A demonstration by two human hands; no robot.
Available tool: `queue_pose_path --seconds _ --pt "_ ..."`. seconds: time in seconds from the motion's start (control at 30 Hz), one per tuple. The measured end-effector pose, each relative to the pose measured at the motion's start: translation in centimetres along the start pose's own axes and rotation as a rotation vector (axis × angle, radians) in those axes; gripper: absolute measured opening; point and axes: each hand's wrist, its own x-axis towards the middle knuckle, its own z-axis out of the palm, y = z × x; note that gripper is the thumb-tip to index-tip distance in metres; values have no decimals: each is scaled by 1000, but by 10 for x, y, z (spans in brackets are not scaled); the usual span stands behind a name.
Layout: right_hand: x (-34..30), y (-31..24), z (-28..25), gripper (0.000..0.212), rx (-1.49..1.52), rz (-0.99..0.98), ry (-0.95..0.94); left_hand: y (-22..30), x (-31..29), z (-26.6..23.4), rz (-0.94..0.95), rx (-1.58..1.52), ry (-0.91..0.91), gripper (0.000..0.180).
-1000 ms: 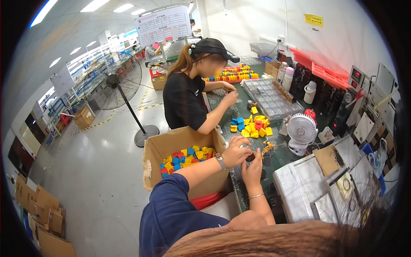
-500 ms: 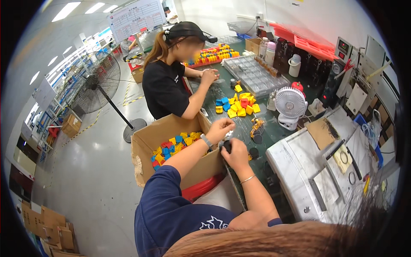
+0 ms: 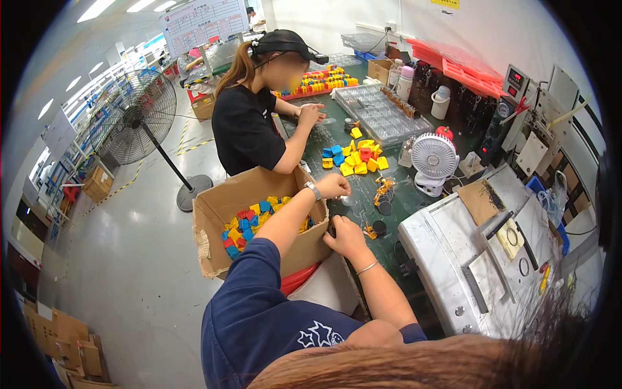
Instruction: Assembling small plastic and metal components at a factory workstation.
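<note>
My left hand, a metal band at its wrist, hovers over the near edge of the green bench. Its fingers are bent together; anything between them is too small to make out. Just beneath lies a small whitish item. My right hand is curled at the bench edge beside the cardboard box. A dark spot shows by its fingertips, but what it grips is hidden. Near it are black round pieces and small golden-brown parts. Red, blue and yellow plastic pieces fill the box.
Beyond my hands is a pile of coloured plastic pieces. A co-worker sits at the left of the bench. A small white fan, a clear compartment tray and a grey metal machine stand about. A floor fan is far left.
My right hand has drawn slightly nearer to the box; the black round piece seen in it before is now mostly hidden. My left hand's fingers have curled in more. The view has shifted slightly.
</note>
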Motion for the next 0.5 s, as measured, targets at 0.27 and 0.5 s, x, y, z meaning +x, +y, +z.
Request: queue_pose_path --seconds 0.27,0.5 --pt "2 11 -1 33 28 35 29 0 8 1 -19 65 -13 14" --pt "0 13 -3 33 25 54 -4 2 8 -3 -169 51 -95 10"
